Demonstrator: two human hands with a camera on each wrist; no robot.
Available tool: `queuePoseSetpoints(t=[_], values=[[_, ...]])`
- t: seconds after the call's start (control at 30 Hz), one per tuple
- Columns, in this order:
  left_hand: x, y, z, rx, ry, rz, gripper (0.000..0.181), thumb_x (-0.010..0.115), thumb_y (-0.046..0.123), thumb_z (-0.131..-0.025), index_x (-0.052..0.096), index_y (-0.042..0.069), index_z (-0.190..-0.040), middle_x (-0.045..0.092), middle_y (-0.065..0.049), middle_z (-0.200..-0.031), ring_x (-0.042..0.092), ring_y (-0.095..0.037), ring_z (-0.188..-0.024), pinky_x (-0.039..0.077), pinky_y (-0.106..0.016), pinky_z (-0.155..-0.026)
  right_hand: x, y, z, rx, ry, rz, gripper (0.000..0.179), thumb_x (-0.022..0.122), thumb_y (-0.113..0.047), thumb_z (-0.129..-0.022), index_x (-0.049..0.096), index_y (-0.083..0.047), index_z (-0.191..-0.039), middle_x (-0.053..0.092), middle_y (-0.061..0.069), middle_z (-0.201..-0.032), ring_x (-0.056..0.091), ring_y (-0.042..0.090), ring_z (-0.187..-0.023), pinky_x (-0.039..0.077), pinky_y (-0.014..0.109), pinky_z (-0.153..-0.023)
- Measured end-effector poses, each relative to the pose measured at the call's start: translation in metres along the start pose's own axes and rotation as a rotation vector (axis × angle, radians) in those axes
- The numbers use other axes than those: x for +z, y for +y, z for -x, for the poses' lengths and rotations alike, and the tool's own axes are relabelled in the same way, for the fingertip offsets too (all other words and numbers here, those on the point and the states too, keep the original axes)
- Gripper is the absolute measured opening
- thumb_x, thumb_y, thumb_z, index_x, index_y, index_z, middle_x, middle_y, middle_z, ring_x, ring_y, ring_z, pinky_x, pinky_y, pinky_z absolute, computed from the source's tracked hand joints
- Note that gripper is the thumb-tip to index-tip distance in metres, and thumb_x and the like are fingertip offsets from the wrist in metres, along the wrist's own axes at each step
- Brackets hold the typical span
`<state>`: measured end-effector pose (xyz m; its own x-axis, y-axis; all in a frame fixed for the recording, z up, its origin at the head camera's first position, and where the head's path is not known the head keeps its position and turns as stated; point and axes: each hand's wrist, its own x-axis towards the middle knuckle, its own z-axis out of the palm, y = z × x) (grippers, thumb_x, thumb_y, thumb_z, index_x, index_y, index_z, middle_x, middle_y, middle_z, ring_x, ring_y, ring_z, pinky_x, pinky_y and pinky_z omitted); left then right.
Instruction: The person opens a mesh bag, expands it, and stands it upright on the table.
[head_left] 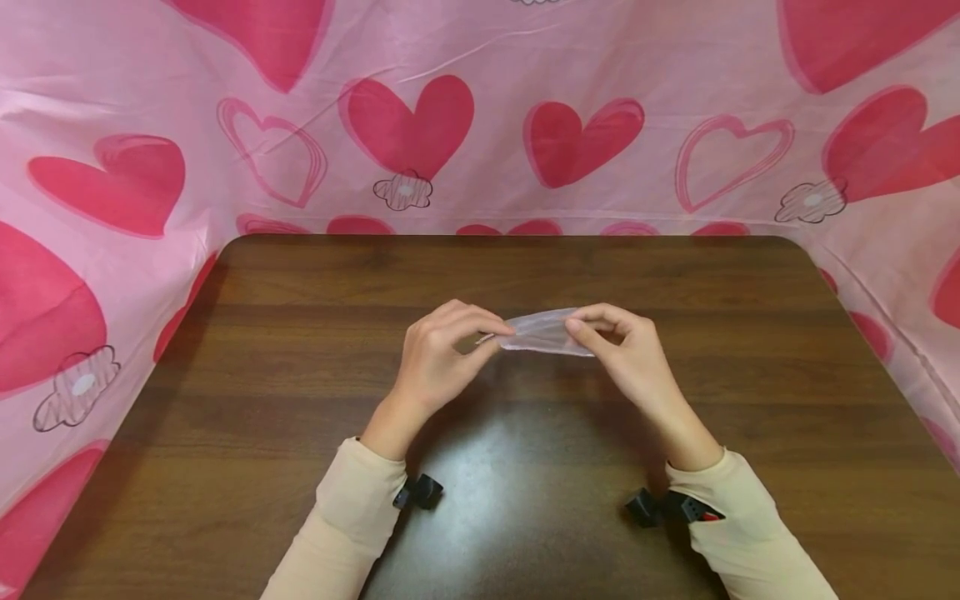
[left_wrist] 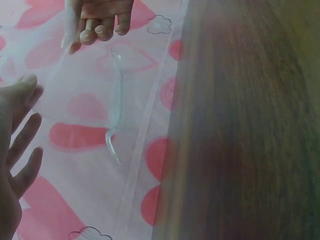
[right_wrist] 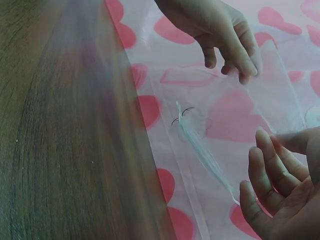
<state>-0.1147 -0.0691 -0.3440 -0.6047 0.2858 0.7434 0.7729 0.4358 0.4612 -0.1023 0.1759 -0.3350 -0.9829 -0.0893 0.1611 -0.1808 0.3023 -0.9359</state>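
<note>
Above the middle of the table, both hands hold a sheer whitish bag (head_left: 546,332) stretched between them. My left hand (head_left: 442,354) pinches its left end between thumb and fingers, and a short pale end sticks out there. With thumb and index finger my right hand (head_left: 630,346) pinches the upper right edge. In the left wrist view the bag's thick white lower edge (left_wrist: 118,95) hangs between the hands, the other fingers spread loosely. From the right wrist, the same crinkled edge (right_wrist: 202,152) slants below the two pinches, and the cloth shows through the thin material.
A dark wooden table (head_left: 247,417) lies beneath the hands. Pink cloth with red hearts (head_left: 498,50) hangs behind and along both sides. Small black cameras (head_left: 427,492) are fixed at both wrists, by the beige sleeves (head_left: 341,517).
</note>
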Motion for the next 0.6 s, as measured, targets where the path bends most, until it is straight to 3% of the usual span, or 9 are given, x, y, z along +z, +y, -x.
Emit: queuePoseSetpoints(t=[0.13, 0.27, 0.47, 0.6], values=[[-0.0006, -0.0002, -0.0002, -0.042, 0.059, -0.018, 0.010, 0.081, 0.010, -0.082, 0.078, 0.018, -0.087, 0.073, 0.009, -0.084, 0.061, -0.007, -0.074, 0.046, -0.028, -0.059, -0.0008, -0.0001, -0.0003, -0.014, 0.013, -0.065, 0.023, 0.068, -0.015, -0.095, 0.069, 0.006, -0.103, 0.073, -0.004, -0.079, 0.070, 0.012, -0.073, 0.055, 0.025, -0.071], [-0.0010, -0.0007, -0.0002, -0.080, 0.097, -0.029, 0.008, 0.083, 0.012, -0.081, 0.077, 0.018, -0.084, 0.071, 0.009, -0.079, 0.058, -0.007, -0.069, 0.047, -0.027, -0.059, -0.0007, -0.0003, -0.0002, -0.084, 0.055, -0.139, 0.019, 0.067, -0.009, -0.095, 0.068, 0.009, -0.101, 0.072, 0.001, -0.076, 0.070, 0.018, -0.071, 0.057, 0.028, -0.071], [-0.0016, 0.0003, 0.0006, -0.107, 0.103, -0.040, 0.009, 0.084, 0.016, -0.080, 0.075, 0.016, -0.082, 0.067, 0.006, -0.072, 0.057, -0.009, -0.064, 0.048, -0.027, -0.060, -0.0003, -0.0026, 0.0022, -0.174, 0.143, -0.115, 0.013, 0.071, -0.001, -0.090, 0.070, 0.005, -0.101, 0.072, -0.002, -0.085, 0.068, 0.015, -0.079, 0.053, 0.021, -0.074], [-0.0008, 0.0004, 0.0016, -0.129, 0.092, -0.029, 0.011, 0.085, 0.019, -0.080, 0.074, 0.016, -0.080, 0.066, 0.006, -0.071, 0.057, -0.011, -0.063, 0.049, -0.031, -0.059, 0.0003, -0.0046, 0.0034, -0.219, 0.143, -0.084, 0.018, 0.073, 0.000, -0.087, 0.070, 0.004, -0.104, 0.071, -0.005, -0.095, 0.064, 0.011, -0.087, 0.050, 0.020, -0.078]])
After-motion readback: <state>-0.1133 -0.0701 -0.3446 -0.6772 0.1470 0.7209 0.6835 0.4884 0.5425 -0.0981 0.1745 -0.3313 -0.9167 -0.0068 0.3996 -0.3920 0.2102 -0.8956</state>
